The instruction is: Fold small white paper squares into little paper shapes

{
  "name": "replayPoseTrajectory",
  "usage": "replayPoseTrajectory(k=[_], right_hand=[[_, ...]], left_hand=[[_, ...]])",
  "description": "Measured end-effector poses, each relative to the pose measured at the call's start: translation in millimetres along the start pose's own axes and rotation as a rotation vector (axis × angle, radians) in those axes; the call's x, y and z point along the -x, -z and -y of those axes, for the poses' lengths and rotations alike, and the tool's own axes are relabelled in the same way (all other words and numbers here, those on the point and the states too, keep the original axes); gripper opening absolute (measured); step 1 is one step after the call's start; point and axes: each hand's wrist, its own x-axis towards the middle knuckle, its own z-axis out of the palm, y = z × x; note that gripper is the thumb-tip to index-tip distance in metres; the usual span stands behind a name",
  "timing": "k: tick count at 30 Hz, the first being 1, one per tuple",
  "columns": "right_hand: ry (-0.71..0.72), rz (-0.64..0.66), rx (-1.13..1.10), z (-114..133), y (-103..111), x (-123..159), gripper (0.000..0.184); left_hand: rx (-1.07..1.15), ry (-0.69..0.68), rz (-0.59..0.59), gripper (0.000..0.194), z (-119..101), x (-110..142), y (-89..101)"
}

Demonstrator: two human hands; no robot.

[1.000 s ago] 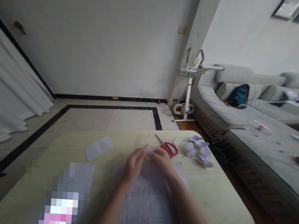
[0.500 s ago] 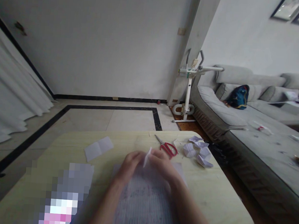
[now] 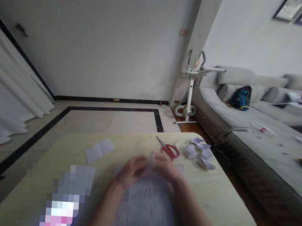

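A small piece of white paper (image 3: 151, 160) stands up between my two hands, gripped from both sides. My left hand (image 3: 136, 167) has its fingers closed at the paper's left side, and my right hand (image 3: 165, 165) pinches it from the right. Under both hands lies a large sheet with faint writing (image 3: 147, 205), partly covered by my forearms. Just beyond my right hand rest scissors with red handles (image 3: 169, 150), their blades pointing away to the left. How the held paper is folded is too blurred to tell.
On the pale wooden table (image 3: 227, 208), a creased white paper (image 3: 99, 150) lies at the back left and several folded paper pieces (image 3: 202, 152) at the back right. A blurred-out object (image 3: 67, 196) is at the front left. A grey sofa (image 3: 268, 142) stands to the right.
The held paper has turned from nearly edge-on to showing more of its face. My left hand has shifted slightly right and its fingers have curled closer in. The other things stay put.
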Motion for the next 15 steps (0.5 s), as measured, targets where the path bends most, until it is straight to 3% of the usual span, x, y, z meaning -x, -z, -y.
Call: replayPoseTrajectory(k=[4,8,15], right_hand=[[-0.067,0.087,-0.091,0.7,-1.4,1.9,0.026],[-0.062,0.079,-0.170,-3.0,-3.4,0.8,0.030],[-0.021,0.045,-0.221,-8.5,-3.0,-4.1,0.032]], left_hand=[[0.013,0.043,0.009,0.024,-1.2,2.0,-2.4],[0.074,0.014,-0.042,0.022,0.2,1.6,-3.2],[0.268,0.008,-0.031,0.028,9.0,-3.9,2.2]])
